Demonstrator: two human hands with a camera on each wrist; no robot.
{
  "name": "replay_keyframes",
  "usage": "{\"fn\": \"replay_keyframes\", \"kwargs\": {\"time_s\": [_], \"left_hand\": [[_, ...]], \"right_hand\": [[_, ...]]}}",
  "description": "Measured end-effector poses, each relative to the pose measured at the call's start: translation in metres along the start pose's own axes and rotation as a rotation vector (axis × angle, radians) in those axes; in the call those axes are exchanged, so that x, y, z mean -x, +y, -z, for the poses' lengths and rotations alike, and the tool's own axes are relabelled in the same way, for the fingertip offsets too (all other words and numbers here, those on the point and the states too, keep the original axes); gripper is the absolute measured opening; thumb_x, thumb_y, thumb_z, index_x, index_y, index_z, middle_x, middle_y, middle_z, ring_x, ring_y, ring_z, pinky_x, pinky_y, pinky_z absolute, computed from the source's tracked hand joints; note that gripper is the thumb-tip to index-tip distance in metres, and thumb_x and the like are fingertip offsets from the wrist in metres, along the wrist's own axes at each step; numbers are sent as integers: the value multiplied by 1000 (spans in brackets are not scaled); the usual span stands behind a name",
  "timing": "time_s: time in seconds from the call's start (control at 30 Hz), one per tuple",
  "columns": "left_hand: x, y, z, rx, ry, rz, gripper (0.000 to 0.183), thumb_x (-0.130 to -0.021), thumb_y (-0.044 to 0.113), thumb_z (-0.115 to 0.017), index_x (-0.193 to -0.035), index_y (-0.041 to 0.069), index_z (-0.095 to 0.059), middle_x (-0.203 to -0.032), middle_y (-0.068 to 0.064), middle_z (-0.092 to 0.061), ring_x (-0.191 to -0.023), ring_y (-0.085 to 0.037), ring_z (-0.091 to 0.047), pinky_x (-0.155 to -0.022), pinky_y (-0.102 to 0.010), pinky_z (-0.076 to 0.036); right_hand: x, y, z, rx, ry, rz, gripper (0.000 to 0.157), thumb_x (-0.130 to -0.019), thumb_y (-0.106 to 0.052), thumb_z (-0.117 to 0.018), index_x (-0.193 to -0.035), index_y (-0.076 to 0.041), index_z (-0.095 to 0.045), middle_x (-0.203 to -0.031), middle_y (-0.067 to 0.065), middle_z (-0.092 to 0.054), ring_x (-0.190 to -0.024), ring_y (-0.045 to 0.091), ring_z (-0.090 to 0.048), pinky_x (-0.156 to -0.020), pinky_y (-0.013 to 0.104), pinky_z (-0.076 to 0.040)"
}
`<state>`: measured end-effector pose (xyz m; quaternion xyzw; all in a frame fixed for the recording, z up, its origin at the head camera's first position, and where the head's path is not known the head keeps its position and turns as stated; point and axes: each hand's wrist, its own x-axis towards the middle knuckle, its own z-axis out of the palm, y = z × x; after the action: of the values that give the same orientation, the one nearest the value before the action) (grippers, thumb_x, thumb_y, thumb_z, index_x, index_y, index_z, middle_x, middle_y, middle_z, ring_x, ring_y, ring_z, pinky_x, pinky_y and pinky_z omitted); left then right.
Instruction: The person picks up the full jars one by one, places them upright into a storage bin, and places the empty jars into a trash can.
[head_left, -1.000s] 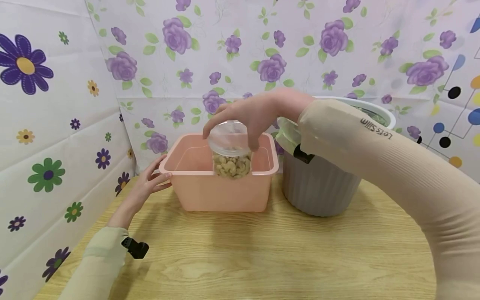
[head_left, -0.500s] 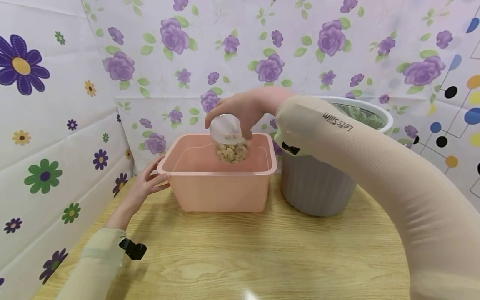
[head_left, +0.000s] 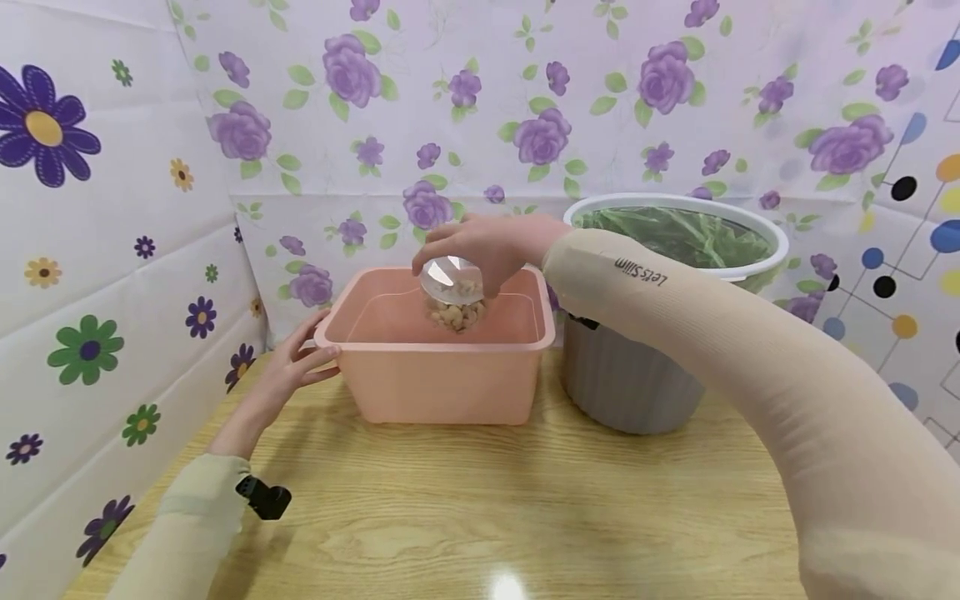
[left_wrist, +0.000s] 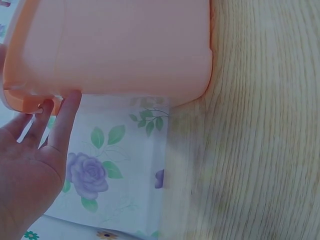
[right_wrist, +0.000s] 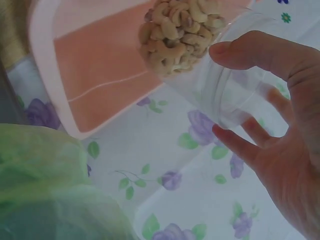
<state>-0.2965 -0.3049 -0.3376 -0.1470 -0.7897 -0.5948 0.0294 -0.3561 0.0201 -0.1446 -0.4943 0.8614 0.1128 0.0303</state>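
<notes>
A clear jar with cashews in its lower part hangs tilted over the pink tub. In the right wrist view my right hand grips it by its clear upper end, thumb on one side and fingers on the other; the head view also shows this right hand from above. At the tub's left end, my left hand holds the rim. The left wrist view shows that left hand with several fingertips against the tub wall under the rim.
A grey ribbed bin with a white rim and a green bag liner stands right of the tub, beneath my right forearm. Both stand on a wooden table. Flower-patterned sheets close off the back and left.
My right hand has brought the jar from over the tub's front rim back over its opening, tilting it and then lowering it slightly. My left hand has kept its place.
</notes>
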Motion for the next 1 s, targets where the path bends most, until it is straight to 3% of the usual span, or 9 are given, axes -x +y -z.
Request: {"fn": "replay_keyframes", "kwargs": {"time_s": [0.3,0.47,0.57,0.77,1.0], "left_hand": [[-1,-1,1,14,0,-4,71,-102,22,-53,-161,22,-13,-155,-20,-23,-111,3,-56,-90,-26,-57],[0,-2,2,4,-2,-5,71,-102,22,-53,-161,20,-12,-155,-21,-23,-111,4,-55,-90,-26,-57],[0,0,1,12,-5,-11,71,-102,22,-52,-161,20,-12,-155,-21,-22,-111,3,-55,-90,-26,-57],[0,1,1,20,-6,-6,70,-102,23,-53,-161,22,-13,-151,-19,-24,-111,2,-56,-90,-27,-57],[1,1,0,23,-2,15,70,-102,25,-53,-160,23,-14,-154,-19,-22,-112,2,-55,-89,-24,-57]], "right_hand": [[-5,5,-21,19,-7,41,97,-68,-2,-82,-145,-43,-39,-154,-7,-33,-131,30,-39,-93,45,-51],[-10,5,-31,-21,-40,30,96,-70,3,-75,-143,-47,-39,-159,-8,-29,-133,28,-37,-81,37,-53],[-11,5,-35,-58,-78,-4,98,-70,7,-69,-142,-51,-37,-162,-9,-24,-137,27,-35,-74,34,-51],[-12,4,-40,-143,-159,-49,99,-70,10,-65,-141,-53,-35,-163,-9,-22,-141,23,-31,-81,35,-49],[-11,5,-43,-176,-193,-61,100,-68,12,-61,-142,-52,-36,-157,-7,-29,-128,20,-35,-70,31,-42]]}}
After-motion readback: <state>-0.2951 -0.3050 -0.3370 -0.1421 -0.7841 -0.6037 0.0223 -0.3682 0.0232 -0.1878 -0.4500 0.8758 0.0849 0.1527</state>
